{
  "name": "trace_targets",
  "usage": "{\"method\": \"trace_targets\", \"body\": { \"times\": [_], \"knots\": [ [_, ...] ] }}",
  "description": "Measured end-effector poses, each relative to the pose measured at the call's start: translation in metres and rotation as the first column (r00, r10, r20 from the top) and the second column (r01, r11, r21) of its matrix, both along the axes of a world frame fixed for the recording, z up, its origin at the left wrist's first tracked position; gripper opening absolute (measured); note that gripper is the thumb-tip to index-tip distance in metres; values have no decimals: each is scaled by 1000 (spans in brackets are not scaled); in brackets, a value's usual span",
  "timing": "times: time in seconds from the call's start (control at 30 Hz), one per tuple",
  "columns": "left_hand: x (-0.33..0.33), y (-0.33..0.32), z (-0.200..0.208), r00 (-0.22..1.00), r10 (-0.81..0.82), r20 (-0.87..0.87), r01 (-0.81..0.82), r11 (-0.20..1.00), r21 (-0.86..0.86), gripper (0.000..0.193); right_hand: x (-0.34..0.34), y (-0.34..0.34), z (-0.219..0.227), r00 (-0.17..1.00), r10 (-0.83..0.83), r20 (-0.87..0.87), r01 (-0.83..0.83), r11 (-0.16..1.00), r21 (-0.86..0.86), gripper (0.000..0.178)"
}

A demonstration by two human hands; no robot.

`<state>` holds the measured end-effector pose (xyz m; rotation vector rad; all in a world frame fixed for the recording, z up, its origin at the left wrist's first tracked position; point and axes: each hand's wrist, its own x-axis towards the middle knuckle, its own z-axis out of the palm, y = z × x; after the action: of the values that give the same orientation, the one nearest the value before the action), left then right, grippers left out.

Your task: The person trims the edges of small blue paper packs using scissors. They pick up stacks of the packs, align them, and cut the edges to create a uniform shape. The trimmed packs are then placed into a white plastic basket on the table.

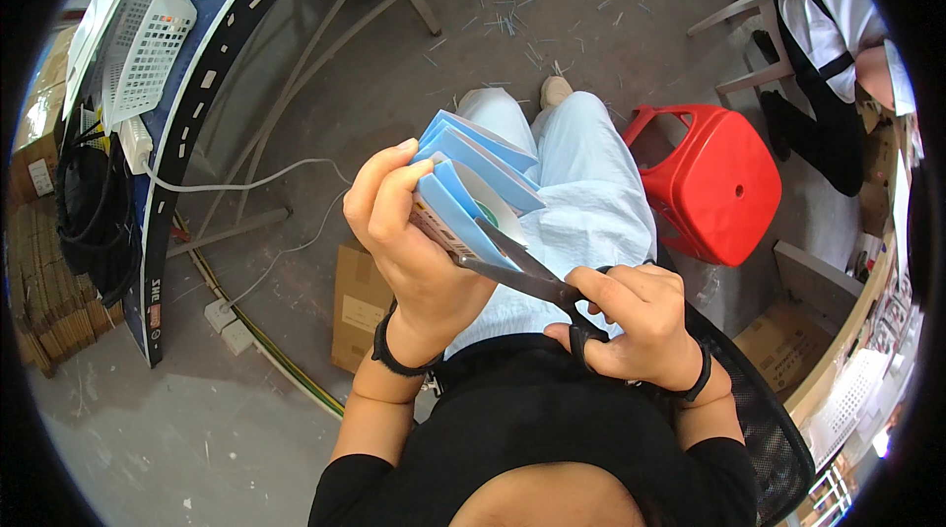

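Observation:
Above my lap, my left hand (419, 251) is closed round a small stack of light-blue cardboard packs (478, 158), its fingers over their left side. The packs fan apart at their far ends. Between two of them shows a white surface with a round green mark. My right hand (636, 315) grips black-handled scissors (540, 281), fingers through the loops. Their blades are parted at the near edge of the lowest pack, one over it and one by my left fingers. Whether the blades touch the card is hard to make out.
A red plastic stool (734, 187) stands to the right of my knees. At left is a dark-edged table (212, 59) bearing a white basket (153, 44), with a white cable (246, 185) hanging off. A cardboard box (360, 305) sits on the floor. Another person (828, 44) sits at far right.

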<state>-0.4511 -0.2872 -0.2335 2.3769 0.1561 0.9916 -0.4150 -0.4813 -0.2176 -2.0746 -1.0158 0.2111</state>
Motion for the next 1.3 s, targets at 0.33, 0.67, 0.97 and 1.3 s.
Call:
{"method": "trace_targets", "body": {
  "times": [0.33,0.67,0.97,1.3],
  "knots": [
    [0,-1,2,999,10,-33,-10,1000,4,71,1,0,-1,1000,7,-8,-7,1000,-7,43],
    [0,0,-2,999,20,-44,-19,1000,18,71,1,2,-2,1000,0,-16,0,1000,-7,43],
    [0,0,0,998,29,-56,-27,999,27,71,1,1,-1,1000,-6,-22,6,1000,-20,42],
    [1,-1,2,998,26,-64,-23,999,39,73,0,2,-2,1000,-1,-26,1,1000,-2,42]
  ]
}}
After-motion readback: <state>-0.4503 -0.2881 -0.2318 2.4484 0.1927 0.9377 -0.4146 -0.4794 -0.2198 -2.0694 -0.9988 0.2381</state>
